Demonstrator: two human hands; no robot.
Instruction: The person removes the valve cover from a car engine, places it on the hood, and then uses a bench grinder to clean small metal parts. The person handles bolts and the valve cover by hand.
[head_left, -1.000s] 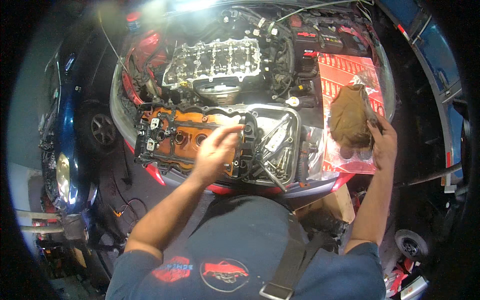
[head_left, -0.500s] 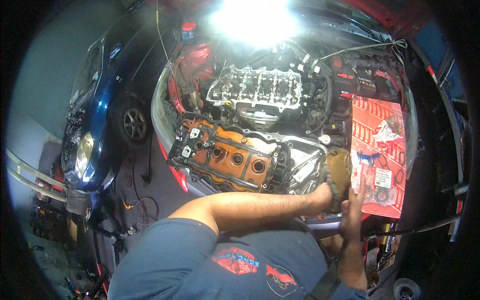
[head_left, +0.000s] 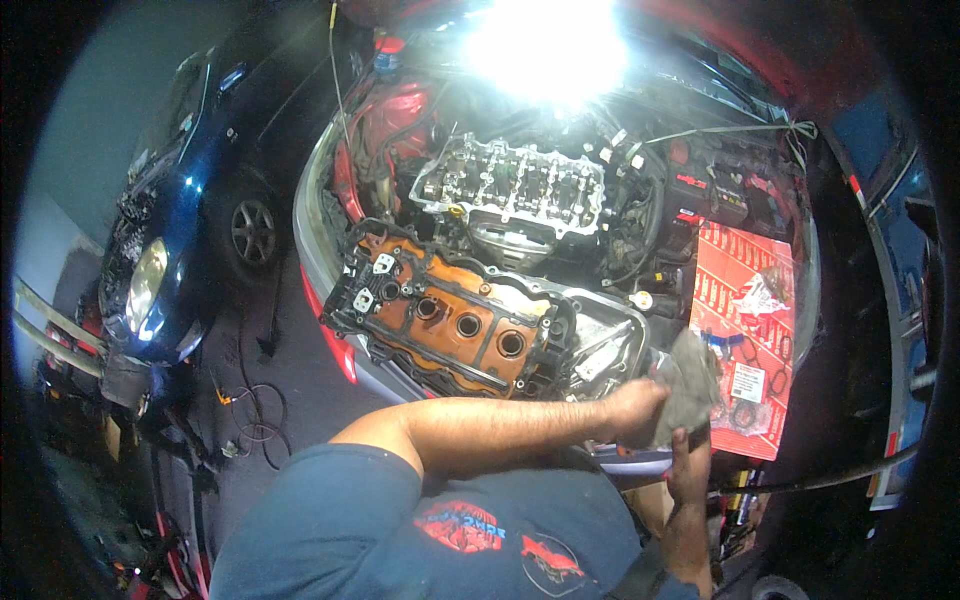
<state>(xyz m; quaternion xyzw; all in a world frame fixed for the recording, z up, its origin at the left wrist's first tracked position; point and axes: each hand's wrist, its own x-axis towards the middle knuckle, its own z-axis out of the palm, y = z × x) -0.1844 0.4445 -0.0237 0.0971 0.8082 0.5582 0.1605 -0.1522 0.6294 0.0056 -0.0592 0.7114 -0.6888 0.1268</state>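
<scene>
A crumpled grey cloth point(head_left: 688, 385) is held up in front of me at the car's front edge. My left hand point(head_left: 637, 405) reaches across from the left with its fingers closed on the cloth's near left side. Below the cloth, my right hand point(head_left: 690, 465) grips its lower edge, thumb upright in front and the other fingers mostly hidden. Left of my hands lies an engine valve cover point(head_left: 455, 315), its orange-brown, oily inside facing up. A silver metal part point(head_left: 605, 345) is next to it, partly behind my left hand.
Beyond the cover, the engine's cylinder head point(head_left: 520, 185) is open with its camshafts bare. A red-and-white cardboard sheet point(head_left: 745, 270) with bagged gaskets lies to the right, near the battery point(head_left: 710, 195). A bright lamp point(head_left: 545, 50) glares above. A dark blue car point(head_left: 190, 230) stands left.
The cloth has been turned over, from a brown face to a grey one. My right hand's outstretched fingers have closed on its lower edge. The whole view has shifted slightly.
</scene>
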